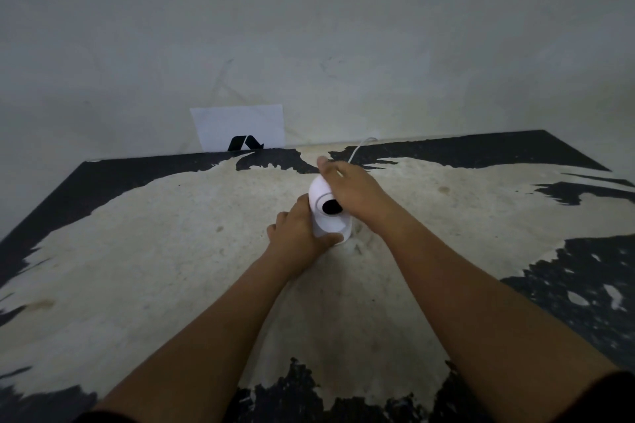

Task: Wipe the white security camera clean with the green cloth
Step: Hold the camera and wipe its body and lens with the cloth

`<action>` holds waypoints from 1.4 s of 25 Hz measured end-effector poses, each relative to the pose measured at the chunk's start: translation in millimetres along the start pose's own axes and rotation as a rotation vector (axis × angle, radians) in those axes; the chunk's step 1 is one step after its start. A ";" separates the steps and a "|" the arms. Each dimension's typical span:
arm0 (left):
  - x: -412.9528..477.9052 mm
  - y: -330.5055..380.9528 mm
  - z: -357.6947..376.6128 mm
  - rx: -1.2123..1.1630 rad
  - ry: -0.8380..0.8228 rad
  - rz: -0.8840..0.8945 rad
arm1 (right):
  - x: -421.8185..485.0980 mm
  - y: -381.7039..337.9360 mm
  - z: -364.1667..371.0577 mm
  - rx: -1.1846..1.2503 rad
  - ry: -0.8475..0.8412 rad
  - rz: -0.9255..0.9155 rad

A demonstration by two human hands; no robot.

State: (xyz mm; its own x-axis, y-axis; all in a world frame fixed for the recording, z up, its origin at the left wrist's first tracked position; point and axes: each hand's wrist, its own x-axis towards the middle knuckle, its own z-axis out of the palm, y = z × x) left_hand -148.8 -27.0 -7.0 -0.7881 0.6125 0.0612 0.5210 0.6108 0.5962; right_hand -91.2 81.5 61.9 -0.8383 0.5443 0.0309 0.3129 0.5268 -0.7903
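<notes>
- Steadying the camera [328, 213] seems to be the step in hand: you have both hands on it, and no green cloth shows anywhere in view, so by my reading the wiping itself has not started, or the cloth is hidden.
- Your left hand [298, 232] is wrapped around the lower body of the camera from its left side, with the thumb lying across the front just above the base. It is closed on the camera.
- Your right hand [350, 187] lies over the top and right side of the rounded head, fingers reaching past it toward the wall [309, 27]. It rests on the camera; whether it grips or only cups, you cannot tell from here.
- The camera stands upright on the worn bench [171, 251], near the middle and toward the far edge, dark lens facing you. It sits between your two hands, touching both.
- A thin white cable [359, 148] runs from behind the camera toward the wall. A sheet of paper [237, 127] leans against the wall, well apart to the left.
- Next, you will likely need one hand free to take the cloth, which is out of sight. Keep the left hand at the base so the camera does not tip, and mind the cable when you turn it.
</notes>
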 end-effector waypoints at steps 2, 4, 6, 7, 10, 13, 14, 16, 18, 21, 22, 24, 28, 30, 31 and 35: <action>-2.5 1.8 0.1 -0.005 0.020 0.000 | -9.4 8.6 3.7 0.118 0.019 0.086; -1.8 5.8 0.4 0.033 0.021 -0.028 | -26.5 9.2 14.4 0.127 0.091 0.024; 3.2 8.1 2.7 0.068 0.001 -0.053 | -37.0 5.4 24.3 -0.103 0.125 -0.136; 5.7 8.5 3.7 0.105 -0.011 -0.062 | -36.3 2.5 26.8 -0.260 0.116 -0.218; 9.3 4.8 7.2 0.187 -0.014 -0.061 | -20.4 -4.7 24.7 -0.494 0.053 -0.311; 3.1 4.9 3.1 0.079 -0.032 -0.044 | -9.2 -4.7 14.0 -0.206 0.067 -0.205; 0.3 3.8 2.5 0.061 -0.005 -0.024 | -9.6 -1.9 10.5 -0.078 0.073 -0.145; -3.0 1.8 0.5 0.036 0.038 0.008 | -17.3 8.1 6.2 0.115 0.055 -0.028; -3.5 0.2 -0.6 0.032 0.042 0.015 | -30.3 19.0 2.8 0.196 0.046 0.016; -6.3 2.4 1.0 0.038 0.059 0.023 | -50.9 31.7 -4.0 0.174 0.043 0.035; -6.9 3.0 1.8 0.045 0.071 0.030 | -56.1 35.0 -6.6 0.104 0.058 0.021; -10.0 3.1 1.0 0.071 0.068 0.041 | -63.7 43.9 -9.3 0.003 0.096 -0.018; -26.9 -3.8 -15.7 -0.072 0.098 -0.003 | -79.5 45.7 -12.8 0.147 0.064 -0.033; -46.1 -4.7 -22.2 -0.367 0.117 0.062 | -85.9 38.2 -9.5 0.223 -0.011 -0.058; -55.9 -2.5 -24.8 -0.459 0.077 0.096 | -87.2 34.8 -6.8 0.245 -0.041 -0.071; -65.1 -6.2 -24.6 -0.422 0.083 0.196 | -82.9 27.7 -4.6 0.434 -0.071 -0.043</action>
State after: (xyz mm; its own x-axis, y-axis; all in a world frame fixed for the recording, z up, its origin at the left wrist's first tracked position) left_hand -108.9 -83.0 5.0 -0.7206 0.6433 0.2585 0.4975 0.2201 0.8391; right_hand -11.0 54.0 40.2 -0.8798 0.4737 0.0390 0.0735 0.2167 -0.9735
